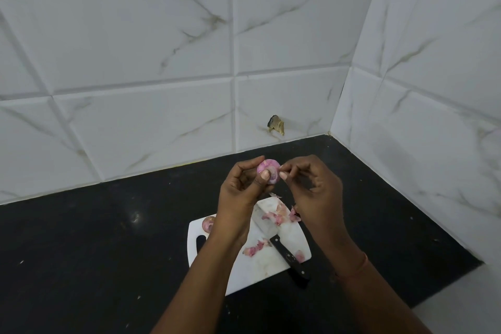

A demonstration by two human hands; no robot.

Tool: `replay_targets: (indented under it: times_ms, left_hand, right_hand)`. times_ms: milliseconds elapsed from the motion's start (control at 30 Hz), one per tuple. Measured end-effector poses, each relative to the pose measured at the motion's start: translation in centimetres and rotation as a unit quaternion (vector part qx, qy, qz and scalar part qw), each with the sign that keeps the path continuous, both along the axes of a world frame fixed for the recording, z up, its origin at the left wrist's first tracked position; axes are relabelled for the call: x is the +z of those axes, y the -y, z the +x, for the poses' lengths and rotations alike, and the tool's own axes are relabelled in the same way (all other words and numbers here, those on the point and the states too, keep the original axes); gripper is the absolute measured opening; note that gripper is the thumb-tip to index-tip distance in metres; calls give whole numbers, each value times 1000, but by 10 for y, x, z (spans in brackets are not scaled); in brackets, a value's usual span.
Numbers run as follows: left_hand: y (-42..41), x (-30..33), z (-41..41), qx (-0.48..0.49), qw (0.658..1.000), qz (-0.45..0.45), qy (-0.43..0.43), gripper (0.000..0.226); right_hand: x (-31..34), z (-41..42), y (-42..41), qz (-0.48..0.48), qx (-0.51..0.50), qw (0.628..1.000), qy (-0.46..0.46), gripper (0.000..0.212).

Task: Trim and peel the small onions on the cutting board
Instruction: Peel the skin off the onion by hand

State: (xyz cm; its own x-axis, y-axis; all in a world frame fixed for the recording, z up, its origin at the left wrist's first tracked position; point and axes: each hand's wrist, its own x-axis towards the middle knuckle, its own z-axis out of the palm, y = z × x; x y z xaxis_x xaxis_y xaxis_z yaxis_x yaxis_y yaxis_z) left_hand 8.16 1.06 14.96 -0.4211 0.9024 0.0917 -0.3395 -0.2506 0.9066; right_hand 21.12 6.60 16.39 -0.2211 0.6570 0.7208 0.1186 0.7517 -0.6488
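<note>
Black counter [95, 238] left of the cutting board [260, 266] lies open — knife [282, 245] and peels [273, 215] clutter the board.

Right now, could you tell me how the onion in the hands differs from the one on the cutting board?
The held onion is up in the air, pinched in the left hand while the right hand picks at it; the board onion lies untouched on the cutting board. The held onion shows fully; the board onion is half hidden. Both are small and pinkish.

Soft, even, dimmish light; wide-angle bending at edges; slightly soft.
</note>
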Motion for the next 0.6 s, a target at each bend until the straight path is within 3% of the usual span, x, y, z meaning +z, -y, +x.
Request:
replay_targets:
  times_ms: [267,400,600]
  left_hand:
    - [0,3,1,-9,999,-3,45,43]
    - [1,7,-2,-11,999,2,43,52]
    - [3,6,2,-14,1000,12,21,46]
  right_hand:
    - [-10,-5,-4,24,14,998,51,24]
    - [-12,-4,6,-52,40,998,24,16]
    - [-5,-5,4,-16,-18,999,27,17]
